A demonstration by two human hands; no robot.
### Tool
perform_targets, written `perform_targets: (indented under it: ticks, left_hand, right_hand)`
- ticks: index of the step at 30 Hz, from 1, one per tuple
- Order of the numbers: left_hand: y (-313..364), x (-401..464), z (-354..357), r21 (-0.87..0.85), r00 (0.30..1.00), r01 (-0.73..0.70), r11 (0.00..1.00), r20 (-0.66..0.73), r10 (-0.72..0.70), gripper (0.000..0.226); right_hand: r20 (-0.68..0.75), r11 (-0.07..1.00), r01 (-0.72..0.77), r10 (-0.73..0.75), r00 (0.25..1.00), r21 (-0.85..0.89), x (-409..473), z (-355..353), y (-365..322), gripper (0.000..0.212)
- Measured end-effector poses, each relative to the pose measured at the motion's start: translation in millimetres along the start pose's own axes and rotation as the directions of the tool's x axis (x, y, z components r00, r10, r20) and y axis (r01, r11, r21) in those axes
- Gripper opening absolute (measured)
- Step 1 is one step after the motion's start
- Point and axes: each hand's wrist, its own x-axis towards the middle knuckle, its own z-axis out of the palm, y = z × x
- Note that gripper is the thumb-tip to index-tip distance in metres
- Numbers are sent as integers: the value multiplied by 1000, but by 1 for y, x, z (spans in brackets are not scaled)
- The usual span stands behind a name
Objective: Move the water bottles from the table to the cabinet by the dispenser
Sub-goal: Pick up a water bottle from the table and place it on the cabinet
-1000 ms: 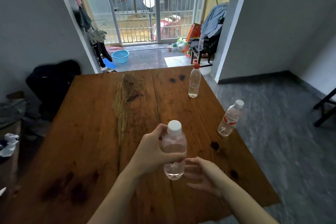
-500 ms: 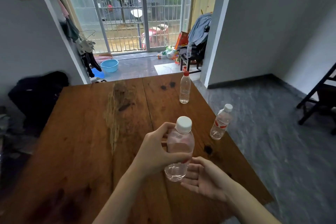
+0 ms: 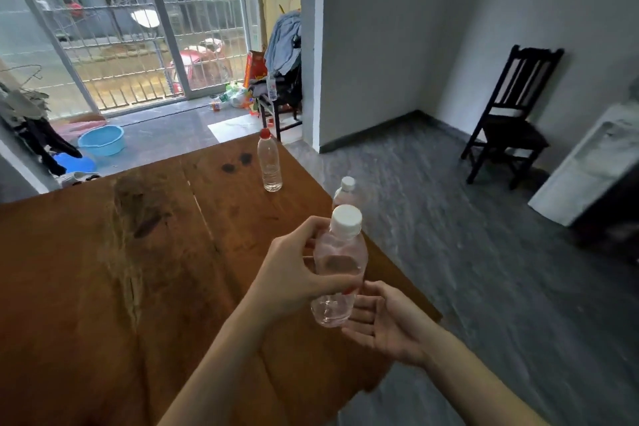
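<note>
My left hand [image 3: 297, 273] grips a clear white-capped water bottle [image 3: 340, 252] around its middle, lifted above the wooden table [image 3: 121, 270]. My right hand [image 3: 383, 318] is open, palm up, just under and to the right of the bottle's base; whether it touches is unclear. A red-capped bottle [image 3: 269, 162] stands upright near the table's far right corner. Another white-capped bottle [image 3: 345, 191] stands at the table's right edge, mostly hidden behind the held one.
A dark wooden chair [image 3: 511, 117] stands against the right wall. A white dispenser-like unit [image 3: 587, 162] sits at the far right edge on a dark base. Grey floor lies right of the table. Beyond are a blue basin [image 3: 102, 140], a cluttered stool and barred glass doors.
The view has swung right, bringing the chair and white unit into sight. The held bottle has risen slightly and now covers the white-capped bottle behind it. My right hand stays under the base.
</note>
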Motion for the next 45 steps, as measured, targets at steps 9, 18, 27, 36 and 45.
perform_targets:
  ticks: [9, 18, 27, 36, 45]
  left_hand:
    - [70, 51, 110, -26, 962, -159, 987, 221, 161, 64]
    - [156, 74, 265, -165, 878, -240, 957, 382, 287, 52]
    - [216, 88, 379, -241, 783, -244, 939, 523, 338, 55]
    - [234, 131, 446, -276, 727, -221, 936, 593, 346, 58]
    - [242, 228, 497, -346, 698, -235, 908, 590, 406, 64]
  right_hand:
    - [-134, 958, 188, -162, 978, 215, -68, -107, -15, 38]
    - [-287, 881, 337, -246, 926, 332, -160, -255, -13, 43]
    - [-386, 790, 447, -291, 875, 418, -216, -363, -3, 56]
    - [-421, 738, 480, -289, 860, 474, -211, -420, -35, 51]
    - [-489, 732, 523, -294, 821, 437, -188, -467, -124, 52]
